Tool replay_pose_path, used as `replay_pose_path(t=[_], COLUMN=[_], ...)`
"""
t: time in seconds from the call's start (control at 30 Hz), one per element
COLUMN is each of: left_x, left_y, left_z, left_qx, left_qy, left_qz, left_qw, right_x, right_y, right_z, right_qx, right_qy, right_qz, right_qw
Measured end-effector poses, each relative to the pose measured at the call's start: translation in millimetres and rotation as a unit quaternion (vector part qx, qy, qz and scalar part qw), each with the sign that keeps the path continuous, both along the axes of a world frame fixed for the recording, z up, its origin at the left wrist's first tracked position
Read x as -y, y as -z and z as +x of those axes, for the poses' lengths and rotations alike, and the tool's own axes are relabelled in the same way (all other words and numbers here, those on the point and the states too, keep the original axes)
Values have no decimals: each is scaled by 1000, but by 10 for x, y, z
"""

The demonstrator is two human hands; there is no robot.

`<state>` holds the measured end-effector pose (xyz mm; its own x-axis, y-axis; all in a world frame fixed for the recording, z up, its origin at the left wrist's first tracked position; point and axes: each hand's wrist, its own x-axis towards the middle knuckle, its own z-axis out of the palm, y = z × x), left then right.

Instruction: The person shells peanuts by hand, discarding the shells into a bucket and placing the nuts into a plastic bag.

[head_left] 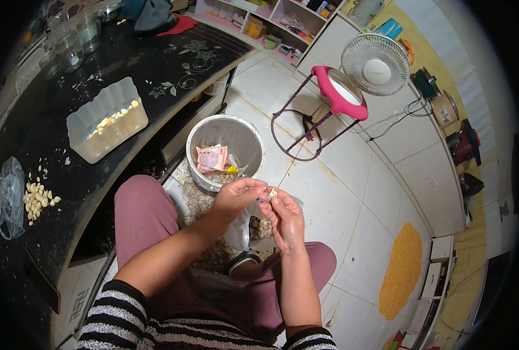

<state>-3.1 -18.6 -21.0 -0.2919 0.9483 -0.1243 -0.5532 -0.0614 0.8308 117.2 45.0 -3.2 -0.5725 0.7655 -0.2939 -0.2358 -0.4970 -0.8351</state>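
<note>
My right hand [285, 220] pinches a pale garlic clove [272, 193] between thumb and fingers, just past the bin's near rim. Close against it, my left hand [236, 197] has its thumb and forefinger together at the clove's side; what they grip is too small to make out. Below both hands, a whitish plastic bag [237, 235] lies by my legs, with unpeeled garlic [261, 228] showing in it. On the black table to the left, a translucent plastic tub [90, 149] holds peeled cloves [111, 123]. A loose heap of cloves [37, 200] lies nearer me.
A grey bin [253, 137] with wrappers stands ahead, garlic skins [196, 201] scattered beside it. Beyond are a pink-rimmed stool [340, 96] and a fan [377, 65]. Yellow grain [400, 271] covers floor at right. Glass jars [70, 51] and a crumpled clear bag [9, 198] are on the table.
</note>
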Motion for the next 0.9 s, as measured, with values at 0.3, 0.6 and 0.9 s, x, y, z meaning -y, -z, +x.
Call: replay_pose_path(t=[0.3,0.6,0.9], left_x=[-54,-48,-31], left_y=[218,202,139], left_z=[-19,-8,-26], left_qx=[-28,-52,-56], left_qy=[33,11,-11], left_qz=[-7,2,1], left_qw=[999,999,998], right_x=[51,83,24], right_y=[115,154,140], right_z=[20,9,44], right_qx=[26,140,83], right_qy=[-22,20,-10], right_qz=[142,330,255], right_qw=[989,933,963])
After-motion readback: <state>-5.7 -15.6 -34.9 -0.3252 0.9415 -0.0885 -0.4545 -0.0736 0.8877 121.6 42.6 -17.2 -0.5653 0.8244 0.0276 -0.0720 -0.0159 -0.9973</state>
